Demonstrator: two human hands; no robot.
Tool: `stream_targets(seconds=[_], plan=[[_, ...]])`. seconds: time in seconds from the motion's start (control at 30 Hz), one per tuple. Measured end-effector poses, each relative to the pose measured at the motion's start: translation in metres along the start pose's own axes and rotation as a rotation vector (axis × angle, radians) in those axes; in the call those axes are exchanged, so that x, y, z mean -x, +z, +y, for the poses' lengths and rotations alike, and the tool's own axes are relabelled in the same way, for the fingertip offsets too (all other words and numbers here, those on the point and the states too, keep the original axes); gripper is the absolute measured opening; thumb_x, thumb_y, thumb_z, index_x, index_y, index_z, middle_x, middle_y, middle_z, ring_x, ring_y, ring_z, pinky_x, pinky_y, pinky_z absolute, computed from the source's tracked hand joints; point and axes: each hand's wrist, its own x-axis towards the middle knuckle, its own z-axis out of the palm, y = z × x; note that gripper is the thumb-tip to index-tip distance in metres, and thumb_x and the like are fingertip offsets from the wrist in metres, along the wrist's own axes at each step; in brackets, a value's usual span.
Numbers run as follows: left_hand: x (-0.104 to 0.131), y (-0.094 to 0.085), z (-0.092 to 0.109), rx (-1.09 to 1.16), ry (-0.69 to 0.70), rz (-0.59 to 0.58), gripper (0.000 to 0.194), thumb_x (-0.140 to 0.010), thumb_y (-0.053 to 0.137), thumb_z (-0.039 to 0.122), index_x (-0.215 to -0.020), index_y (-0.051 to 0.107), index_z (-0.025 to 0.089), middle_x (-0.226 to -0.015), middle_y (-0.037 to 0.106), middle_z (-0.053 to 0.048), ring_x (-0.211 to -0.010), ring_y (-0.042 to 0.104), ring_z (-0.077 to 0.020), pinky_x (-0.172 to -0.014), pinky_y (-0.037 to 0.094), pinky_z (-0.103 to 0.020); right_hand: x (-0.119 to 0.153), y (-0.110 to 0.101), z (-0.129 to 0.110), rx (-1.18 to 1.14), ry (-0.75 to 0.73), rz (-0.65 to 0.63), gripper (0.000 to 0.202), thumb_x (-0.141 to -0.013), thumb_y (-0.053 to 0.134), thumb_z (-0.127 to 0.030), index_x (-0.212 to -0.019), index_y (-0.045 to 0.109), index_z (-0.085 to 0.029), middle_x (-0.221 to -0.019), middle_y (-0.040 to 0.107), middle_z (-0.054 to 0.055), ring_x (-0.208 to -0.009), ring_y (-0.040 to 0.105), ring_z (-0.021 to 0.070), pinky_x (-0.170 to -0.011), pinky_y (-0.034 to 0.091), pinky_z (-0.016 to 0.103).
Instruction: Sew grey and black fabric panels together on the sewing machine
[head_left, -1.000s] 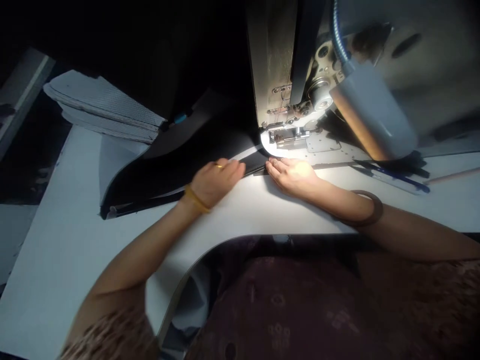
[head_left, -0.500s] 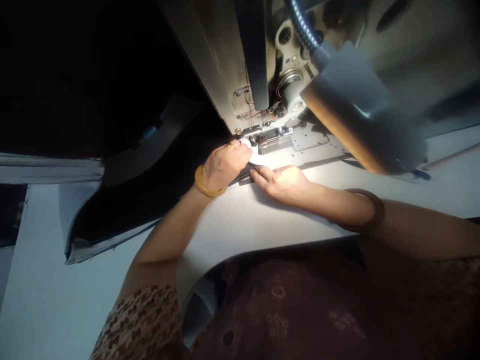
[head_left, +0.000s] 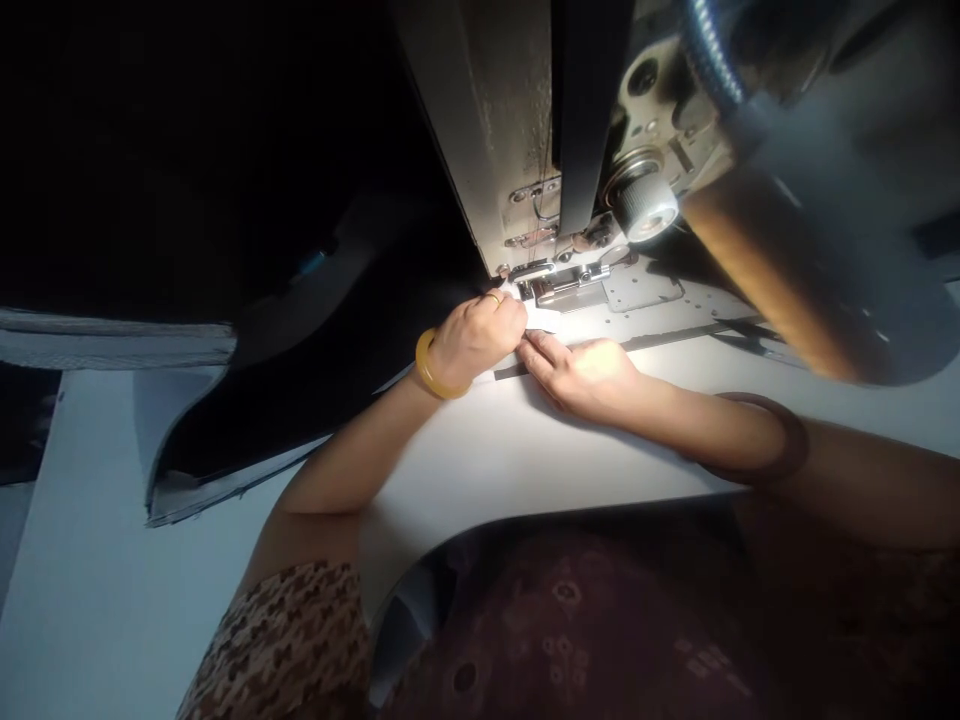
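A small white piece of fabric [head_left: 544,319] lies at the needle area of a sewing machine [head_left: 517,130], just in front of the presser foot [head_left: 527,288]. My left hand [head_left: 484,335], with a ring and a yellow bangle, is closed on the fabric's left side; its fingertips are partly hidden. Close beside it, my right hand [head_left: 589,375] has its fingers pressed together at the fabric's near edge, touching or almost touching the left fingertips. The right thumb and whatever lies under those fingers are hard to see.
A lamp [head_left: 817,260] on a flexible neck hangs low at the right, above the bed. Dark fabric pieces [head_left: 247,400] with pale edges lie left of the machine on the white table [head_left: 82,560]. The table's curved front edge runs close to my body.
The view has shifted, so the machine and both hands appear farther right. Both hands stay at the presser foot with the white fabric, their grip much the same.
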Motion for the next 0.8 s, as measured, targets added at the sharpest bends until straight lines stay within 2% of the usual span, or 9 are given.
stream_targets(seconds=[0.13, 0.27, 0.33, 0.43, 0.57, 0.8], plan=[[0.004, 0.000, -0.006, 0.065, -0.028, 0.076, 0.024, -0.094, 0.039, 0.011, -0.093, 0.063, 0.015, -0.094, 0.068, -0.004, -0.075, 0.056, -0.0145, -0.066, 0.037, -0.028, 0.000, -0.004, -0.001, -0.035, 0.018, -0.041, 0.047, -0.094, 0.027, -0.016, -0.133, 0.050, -0.009, -0.127, 0.058, 0.016, -0.052, 0.050, 0.0110, -0.044, 0.022, 0.029], [0.004, 0.003, -0.009, 0.061, -0.010, 0.103, 0.024, -0.092, 0.041, 0.010, -0.081, 0.062, 0.016, -0.075, 0.063, -0.002, -0.072, 0.053, -0.0149, -0.063, 0.033, -0.029, 0.001, -0.005, -0.001, -0.129, 0.075, -0.043, 0.044, -0.095, 0.029, -0.019, -0.131, 0.052, -0.013, -0.123, 0.060, 0.015, -0.058, 0.053, 0.0117, -0.048, 0.028, 0.028], [0.002, 0.004, -0.010, 0.081, 0.023, 0.090, 0.027, -0.091, 0.040, 0.008, -0.074, 0.060, 0.016, -0.068, 0.058, -0.002, -0.070, 0.052, -0.0150, -0.061, 0.032, -0.029, 0.002, -0.004, 0.000, -0.133, 0.100, -0.025, 0.042, -0.096, 0.028, -0.021, -0.128, 0.055, -0.017, -0.122, 0.061, 0.011, -0.067, 0.056, 0.0139, -0.048, 0.026, 0.028], [-0.001, 0.005, -0.011, 0.109, 0.073, 0.109, 0.030, -0.090, 0.037, 0.006, -0.068, 0.056, 0.015, -0.065, 0.056, -0.003, -0.068, 0.051, -0.0150, -0.060, 0.031, -0.029, 0.003, -0.003, 0.001, -0.124, 0.118, -0.007, 0.042, -0.098, 0.025, -0.024, -0.125, 0.057, -0.020, -0.121, 0.062, 0.006, -0.075, 0.057, 0.0157, -0.048, 0.020, 0.029], [-0.004, 0.002, -0.011, 0.117, 0.118, 0.169, 0.031, -0.088, 0.037, 0.005, -0.064, 0.054, 0.016, -0.062, 0.052, -0.003, -0.065, 0.050, -0.0151, -0.056, 0.030, -0.029, 0.003, -0.004, 0.002, -0.143, 0.127, -0.027, 0.043, -0.099, 0.023, -0.026, -0.125, 0.057, -0.022, -0.119, 0.063, 0.005, -0.073, 0.055, 0.0153, -0.049, 0.017, 0.030], [-0.002, 0.000, -0.008, 0.125, 0.142, 0.133, 0.031, -0.089, 0.037, 0.005, -0.070, 0.059, 0.014, -0.061, 0.052, -0.003, -0.062, 0.048, -0.0143, -0.055, 0.031, -0.027, 0.004, -0.006, 0.003, -0.160, 0.118, -0.045, 0.046, -0.099, 0.020, -0.027, -0.128, 0.055, -0.023, -0.120, 0.063, 0.006, -0.073, 0.055, 0.0158, -0.050, 0.017, 0.030]])
